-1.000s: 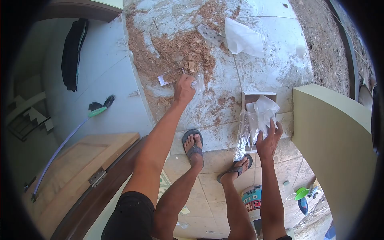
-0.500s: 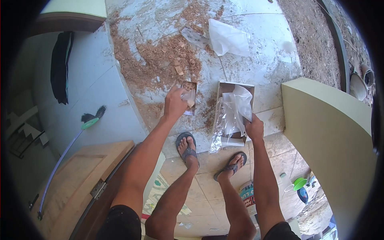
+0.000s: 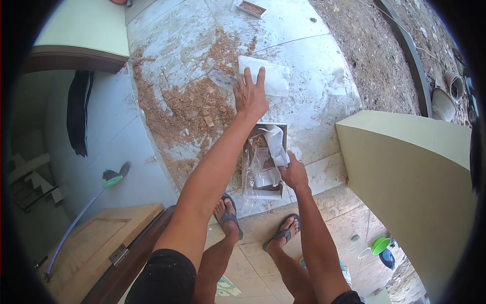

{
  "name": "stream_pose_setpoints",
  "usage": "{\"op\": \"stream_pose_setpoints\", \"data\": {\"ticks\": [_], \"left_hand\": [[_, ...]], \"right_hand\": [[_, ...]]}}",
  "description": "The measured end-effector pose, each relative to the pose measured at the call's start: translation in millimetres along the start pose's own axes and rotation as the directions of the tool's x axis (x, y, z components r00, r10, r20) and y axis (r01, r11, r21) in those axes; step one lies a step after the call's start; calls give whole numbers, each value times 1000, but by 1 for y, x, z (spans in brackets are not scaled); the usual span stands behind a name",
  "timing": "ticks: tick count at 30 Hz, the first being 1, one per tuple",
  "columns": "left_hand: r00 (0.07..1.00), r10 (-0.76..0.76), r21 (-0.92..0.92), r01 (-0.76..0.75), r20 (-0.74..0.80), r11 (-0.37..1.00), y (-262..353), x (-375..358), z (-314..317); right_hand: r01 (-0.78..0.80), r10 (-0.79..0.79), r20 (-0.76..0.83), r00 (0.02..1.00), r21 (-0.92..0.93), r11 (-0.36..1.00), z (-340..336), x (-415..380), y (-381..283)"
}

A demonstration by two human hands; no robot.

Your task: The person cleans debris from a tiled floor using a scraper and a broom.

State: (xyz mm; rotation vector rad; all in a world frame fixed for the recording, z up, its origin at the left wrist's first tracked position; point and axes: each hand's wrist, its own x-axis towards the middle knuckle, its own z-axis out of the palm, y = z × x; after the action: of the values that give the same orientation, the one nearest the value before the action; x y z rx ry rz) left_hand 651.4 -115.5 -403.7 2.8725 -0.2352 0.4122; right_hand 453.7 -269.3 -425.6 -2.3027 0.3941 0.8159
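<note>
Box [image 3: 267, 194] w/ wrapping [image 3: 276, 144] in it; sheet [image 3: 277, 83] behind (debris [image 3: 185, 109] to L).

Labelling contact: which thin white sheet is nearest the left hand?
The flat rectangular sheet on the floor; the crumpled sheet is in the white cardboard box.

1. I have the left hand [image 3: 251, 99] reached farthest out, back up, its fingers spread and pointing forward.
2. Behind it, the left forearm [image 3: 217, 164] slants down toward the body, elbow slightly bent.
3. My right hand [image 3: 294, 173] sits nearer the body, right of the left hand, fingers partly curled; I can't tell how tightly.
4. The right forearm [image 3: 320, 228] trails back from that wrist.
</note>
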Motion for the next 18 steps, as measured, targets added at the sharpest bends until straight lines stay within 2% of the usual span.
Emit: {"op": "stream_pose_setpoints", "data": {"ticks": [1,2,3,4,5,7,9,11,13,15,16,17,18], "left_hand": [[1000,6,8,-5,-17,1000,-6,8,18],[982,7,44,-15,188,999,-14,13,31],[925,5,71,-34,380,997,-20,20,49],[873,-32,4,35,486,999,-30,23,64],[884,-28,0,31,467,1000,-37,22,80],[932,-37,-261,139,360,955,-37,2,50],[979,-32,-451,122,203,884,-34,-20,3],[979,-70,-454,153,193,878,-46,-29,-24],[981,-105,-468,171,164,867,-67,-19,-16],[993,-32,-138,47,112,989,-100,2,17],[994,3,2,-3,114,1000,-108,11,24],[995,5,-7,-4,99,1000,-116,10,35],[982,-36,-75,50,187,996,-126,8,59]], "right_hand": [[16,-16,-11,1000,5,1000,-1,2,-1],[48,-48,27,998,25,999,-2,3,-2],[78,-80,54,995,42,996,-2,8,0],[125,-127,78,989,24,992,-2,13,2],[137,-138,60,989,18,990,-4,20,5],[196,-192,136,972,-15,981,-5,25,3],[265,-259,131,957,-36,963,-6,32,5],[286,-264,205,943,-84,955,-11,35,1],[345,-326,176,929,-93,934,-10,44,-1],[325,-286,232,930,-152,934,-8,41,-3],[309,-277,239,931,-107,945,-8,41,-9],[310,-278,227,933,-119,943,-4,43,-9],[378,-340,228,912,-149,914,0,46,-9]]}}
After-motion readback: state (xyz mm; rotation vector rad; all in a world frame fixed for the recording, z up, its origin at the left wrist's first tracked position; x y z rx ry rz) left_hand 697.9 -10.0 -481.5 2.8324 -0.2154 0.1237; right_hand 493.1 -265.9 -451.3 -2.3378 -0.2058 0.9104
